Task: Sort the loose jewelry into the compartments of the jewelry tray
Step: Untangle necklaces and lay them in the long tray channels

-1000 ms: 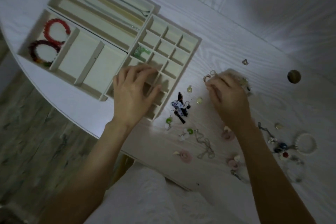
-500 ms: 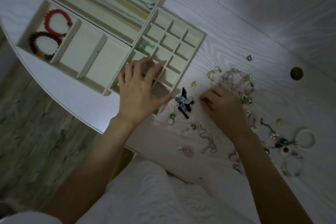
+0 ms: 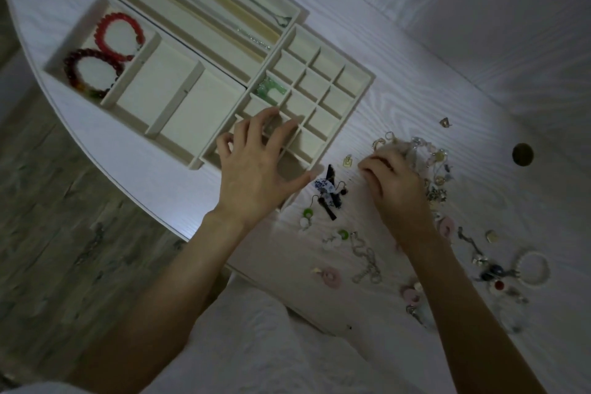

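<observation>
Home room, white table (image 3: 415,51), wood-look floor (image 3: 64,233), jewelry tray (image 3: 367,83)

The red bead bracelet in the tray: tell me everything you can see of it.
The red bead bracelet is a closed ring of round, glossy red beads, plastic or glass by the look. It lies flat in the end compartment of the cream jewelry tray, farthest from the small-cell grid. A darker bead bracelet lies beside it in the same compartment, the two rings meeting or overlapping at one edge. No hand touches it.
</observation>
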{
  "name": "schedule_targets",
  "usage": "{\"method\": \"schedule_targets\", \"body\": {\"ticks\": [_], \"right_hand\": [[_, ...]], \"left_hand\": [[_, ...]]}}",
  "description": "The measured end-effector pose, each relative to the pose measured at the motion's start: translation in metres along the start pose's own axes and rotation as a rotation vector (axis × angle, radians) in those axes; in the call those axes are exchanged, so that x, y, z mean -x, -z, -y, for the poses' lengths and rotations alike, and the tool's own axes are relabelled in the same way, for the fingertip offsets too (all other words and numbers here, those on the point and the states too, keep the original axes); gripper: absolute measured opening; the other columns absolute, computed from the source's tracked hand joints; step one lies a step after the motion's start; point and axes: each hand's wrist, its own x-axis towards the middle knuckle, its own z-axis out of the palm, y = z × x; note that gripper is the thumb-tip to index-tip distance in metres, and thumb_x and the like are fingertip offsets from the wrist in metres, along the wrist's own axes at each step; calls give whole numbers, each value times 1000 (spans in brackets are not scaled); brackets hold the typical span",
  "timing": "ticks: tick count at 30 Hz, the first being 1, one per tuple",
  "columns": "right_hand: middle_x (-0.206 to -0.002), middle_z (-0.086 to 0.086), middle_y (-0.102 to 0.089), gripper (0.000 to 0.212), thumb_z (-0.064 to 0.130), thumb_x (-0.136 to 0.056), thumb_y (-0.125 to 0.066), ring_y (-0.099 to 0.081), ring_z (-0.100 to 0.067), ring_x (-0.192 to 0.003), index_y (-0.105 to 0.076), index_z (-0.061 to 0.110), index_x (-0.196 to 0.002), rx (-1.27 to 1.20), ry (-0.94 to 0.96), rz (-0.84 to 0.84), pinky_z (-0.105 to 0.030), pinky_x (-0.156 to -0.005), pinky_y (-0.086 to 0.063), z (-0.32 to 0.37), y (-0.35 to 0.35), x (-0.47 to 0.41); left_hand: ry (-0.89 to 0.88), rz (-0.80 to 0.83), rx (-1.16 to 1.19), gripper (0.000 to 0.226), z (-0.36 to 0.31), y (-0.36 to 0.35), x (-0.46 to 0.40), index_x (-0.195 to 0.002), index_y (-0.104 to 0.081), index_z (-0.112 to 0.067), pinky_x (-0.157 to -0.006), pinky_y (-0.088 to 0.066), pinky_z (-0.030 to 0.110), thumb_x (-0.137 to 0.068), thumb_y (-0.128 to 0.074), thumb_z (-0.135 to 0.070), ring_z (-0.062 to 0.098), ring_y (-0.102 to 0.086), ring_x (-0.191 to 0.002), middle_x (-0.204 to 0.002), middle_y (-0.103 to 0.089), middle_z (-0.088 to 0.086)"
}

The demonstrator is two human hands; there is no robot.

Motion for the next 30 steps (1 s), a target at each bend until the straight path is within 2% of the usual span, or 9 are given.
{"method": "schedule_targets", "body": {"ticks": [2, 5, 10, 12, 14, 18, 22, 25, 30], "right_hand": [[-94, -15, -63, 13, 6, -89, -58, -62, -27, -80, -68, -1, -92, 7, 11, -11, -35, -68, -56, -4, 1, 0], [-89, -9, -66, 2, 4, -84, -68, -62, -20, -73, -69, 3, -85, -3, 0, -22, -34, -61, -55, -5, 8, -4], [-91, -4, -70, 15, 5, -86, -66, -65, -11, -78, -70, 7, -100, -354, -131, -81, -18, -72, -53, 26, 25, -54], [-93, -1, -68, 19, 4, -87, -63, -63, -6, -82, -68, 9, -104, -379, -105, -67, -14, -75, -50, 37, 24, -87], [-91, 0, -65, 20, 2, -87, -60, -61, -9, -82, -66, 9, -105, -309, -28, -24, -18, -73, -50, 48, 21, -117], [-89, -6, -64, 30, -1, -86, -55, -54, -19, -89, -57, 10, -114, 29, 141, 97, -35, -68, -49, 57, 2, -145], [-96, -10, -65, 36, -2, -86, -52, -53, -21, -95, -55, 10, -121, 101, 168, 153, -30, -68, -46, 52, -7, -145], [-100, -8, -65, 26, -1, -86, -56, -52, -20, -99, -61, 8, -110, 8, 108, 64, -23, -73, -39, 49, -1, -142], [-102, -8, -58, 7, 13, -82, -70, -48, -27, -101, -72, 9, -86, 79, 38, 2, -28, -71, -42, 48, -3, -140]], "left_hand": [[-9, -8, -10, 78, 1, -1, 0, -131, -55, -23, -92, -29, 43, -77, -42, -78, 31, -46, -118, -138, -48, 9], [-4, -18, 1, 77, 1, -1, 0, -131, -55, -23, -93, -30, 45, -77, -43, -77, 30, -46, -118, -137, -48, 8], [10, -27, 4, 76, 3, -3, 1, -132, -53, -26, -91, -31, 45, -75, -51, -76, 28, -44, -118, -139, -47, 6], [8, -21, -4, 78, 3, -3, 0, -133, -53, -27, -91, -30, 43, -74, -52, -77, 28, -45, -118, -140, -46, 5], [1, -18, -1, 78, 5, -1, -1, -133, -53, -29, -91, -28, 42, -74, -47, -80, 28, -45, -117, -139, -47, 5], [-14, -11, 34, 79, 10, 2, -2, -133, -53, -31, -90, -27, 43, -73, -41, -81, 25, -43, -118, -139, -47, 4], [-15, -29, 47, 77, 11, -1, -1, -133, -53, -30, -88, -25, 40, -73, -48, -78, 24, -42, -117, -139, -47, 5], [-12, -31, 51, 76, 11, -3, -1, -133, -53, -31, -90, -25, 40, -73, -53, -77, 24, -41, -118, -139, -46, 4], [-3, -25, 60, 76, 11, -2, -1, -133, -53, -30, -91, -28, 42, -73, -54, -77, 24, -43, -118, -140, -45, 3]]}}
